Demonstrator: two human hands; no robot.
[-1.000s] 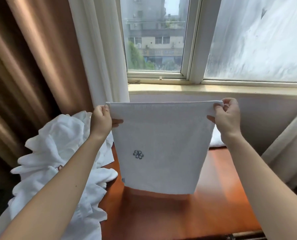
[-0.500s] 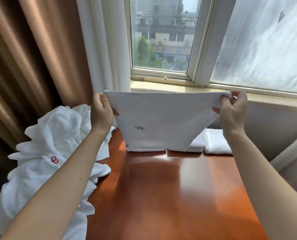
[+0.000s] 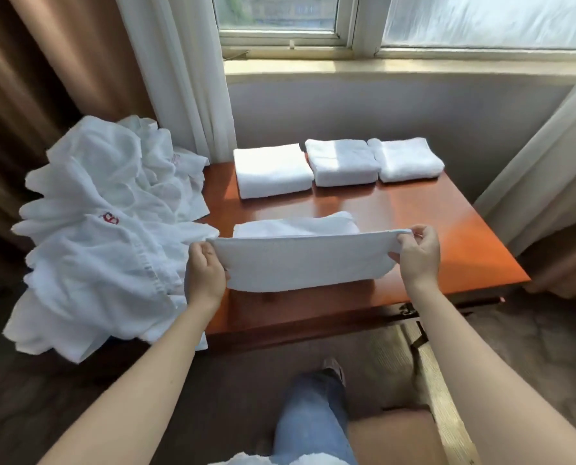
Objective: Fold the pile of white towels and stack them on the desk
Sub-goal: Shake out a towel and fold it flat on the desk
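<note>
A white towel lies partly on the red-brown desk, its near half lifted and stretched between my hands. My left hand grips its left corner. My right hand pinches its right corner. Along the desk's far edge sit three folded white towels side by side: left, middle and right. A heap of unfolded white towels, one with a red mark, covers the desk's left side and hangs over its edge.
Brown and white curtains hang at the left, and a pale curtain at the right. A window sill runs behind the desk. My leg in blue jeans shows below the desk's near edge.
My hands have come down from window height to the desk, bringing the towel with them. Its lower part now lies on the desk. The camera has tilted down.
</note>
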